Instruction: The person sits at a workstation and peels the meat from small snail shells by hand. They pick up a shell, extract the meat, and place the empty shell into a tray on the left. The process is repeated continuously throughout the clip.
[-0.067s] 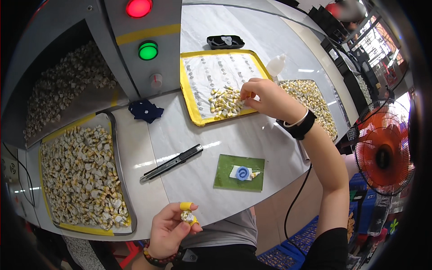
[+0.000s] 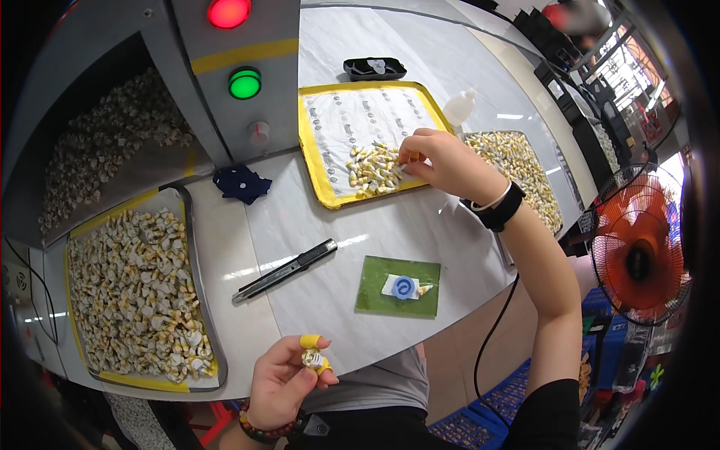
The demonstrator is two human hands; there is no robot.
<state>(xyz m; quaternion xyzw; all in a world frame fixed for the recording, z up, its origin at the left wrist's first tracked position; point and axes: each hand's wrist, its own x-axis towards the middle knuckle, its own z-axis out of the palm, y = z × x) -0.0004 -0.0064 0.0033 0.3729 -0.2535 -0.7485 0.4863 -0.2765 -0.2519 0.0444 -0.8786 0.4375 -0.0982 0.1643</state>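
My left hand [image 2: 281,382] is closed near the table's front edge, yellow coverings on some fingertips. Pinched in it is a small white-and-yellow piece [image 2: 313,358], its exact kind unclear. At the yellow-edged tray [image 2: 318,172], my right hand [image 2: 442,161] reaches into the right side of a heap of small cone-shaped white-and-yellow pieces [image 2: 373,169]. Its thumb and fingers come together there; what lies between the tips is hidden. Nearer me, a green mat [image 2: 373,300] carries a blue round cap-like thing [image 2: 403,287] on a white patch, with a small piece beside it.
A black utility knife [image 2: 285,271] lies mid-table. Left stands a full tray of pieces [image 2: 139,292] beside a grey machine [image 2: 247,120] with red and green lights. Dark blue cloth [image 2: 241,184], a white bottle [image 2: 459,107], a black case [image 2: 374,69], another full tray [image 2: 517,169] and an orange fan [image 2: 637,255] surround.
Almost nothing differs. My right hand's fingertips have shifted very slightly at the heap; my left hand keeps its pinch in the same place.
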